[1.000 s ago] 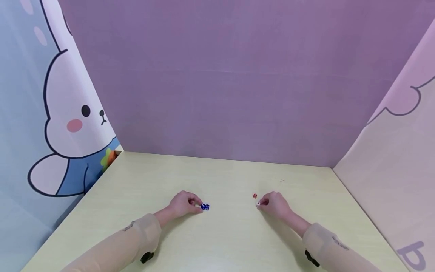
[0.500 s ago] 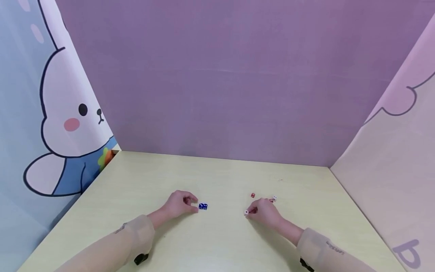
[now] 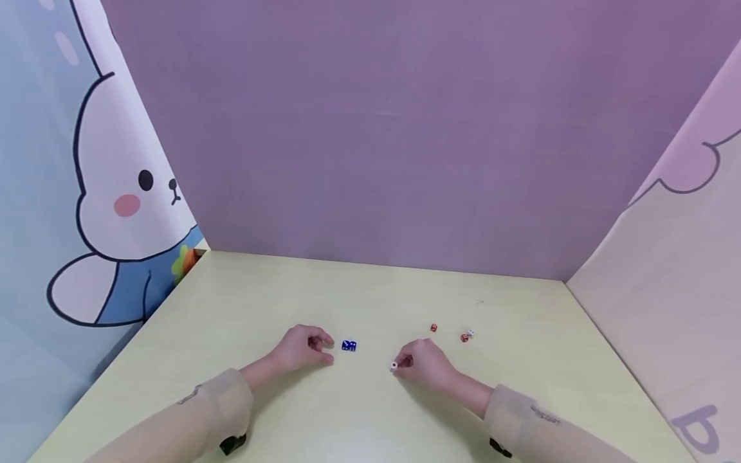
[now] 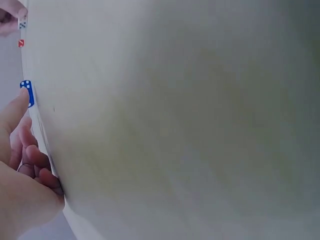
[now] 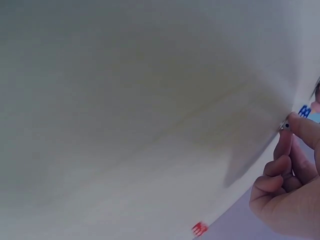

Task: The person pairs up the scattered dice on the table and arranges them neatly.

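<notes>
Two blue dice (image 3: 349, 346) with white pips sit side by side on the table. My left hand (image 3: 301, 346) is just left of them, thumb and forefinger apart with a gap to the dice. My right hand (image 3: 428, 365) pinches a white die (image 3: 393, 366) between thumb and forefinger, low over the table and to the right of the blue pair. In the right wrist view, the pinched white die (image 5: 286, 126) shows partly between the fingertips, with the blue dice (image 5: 304, 111) beyond it.
Behind my right hand lies a single red die (image 3: 433, 328). Further right, another red die (image 3: 465, 337) and a second white die (image 3: 471, 333) lie close together. A purple panel (image 3: 370, 141) rises at the table's back edge, with printed cloths (image 3: 133, 212) at the sides.
My left hand has let go of the blue dice and drawn back left. My right hand has carried its white die leftward and nearer, uncovering the red and white dice on the right.
</notes>
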A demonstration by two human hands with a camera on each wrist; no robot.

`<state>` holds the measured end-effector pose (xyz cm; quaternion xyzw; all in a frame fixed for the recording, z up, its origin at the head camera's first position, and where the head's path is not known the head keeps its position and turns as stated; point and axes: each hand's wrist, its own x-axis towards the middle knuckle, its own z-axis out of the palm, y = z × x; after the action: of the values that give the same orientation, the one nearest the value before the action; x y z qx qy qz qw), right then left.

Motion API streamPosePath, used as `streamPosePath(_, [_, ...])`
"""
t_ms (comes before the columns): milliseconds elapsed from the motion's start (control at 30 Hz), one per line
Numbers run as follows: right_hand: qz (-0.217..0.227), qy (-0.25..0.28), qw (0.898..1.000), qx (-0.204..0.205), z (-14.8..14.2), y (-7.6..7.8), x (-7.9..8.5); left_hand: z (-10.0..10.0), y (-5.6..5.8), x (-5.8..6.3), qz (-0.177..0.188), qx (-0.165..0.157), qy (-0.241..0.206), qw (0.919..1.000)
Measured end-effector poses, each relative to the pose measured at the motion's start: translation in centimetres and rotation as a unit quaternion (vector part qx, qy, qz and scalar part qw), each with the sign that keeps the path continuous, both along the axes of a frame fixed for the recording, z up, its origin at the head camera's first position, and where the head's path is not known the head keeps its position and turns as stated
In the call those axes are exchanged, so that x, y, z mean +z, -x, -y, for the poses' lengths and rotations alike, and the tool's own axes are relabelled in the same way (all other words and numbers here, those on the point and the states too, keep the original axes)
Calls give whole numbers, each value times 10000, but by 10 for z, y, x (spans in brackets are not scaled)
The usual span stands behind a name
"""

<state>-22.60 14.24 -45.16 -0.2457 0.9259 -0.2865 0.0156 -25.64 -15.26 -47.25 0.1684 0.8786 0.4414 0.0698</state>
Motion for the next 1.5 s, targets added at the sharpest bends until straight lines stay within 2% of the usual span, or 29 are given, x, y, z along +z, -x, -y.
streamPosePath(300, [159,-113,9995,234,33,-1,0,-8,-13,0,150,-150,-75,9997])
streamPosePath(500, [-30,-245,9991,331,53,1,0,-13,-19,-1,-117,-376,70,9992])
streamPosePath(600, [-138,-305,9989,318,61,2,2,-14,-20,0,-232,-355,159,9990])
streamPosePath(767, [-196,-364,9988,261,73,3,4,-17,-19,0,-212,-240,299,9990])
streamPosePath(1100, [-391,-448,9979,238,86,8,0,-21,-18,2,-360,-42,382,9986])
streamPosePath(1500, [-443,-332,9982,215,87,10,-1,-22,-19,5,-370,-75,346,9987])
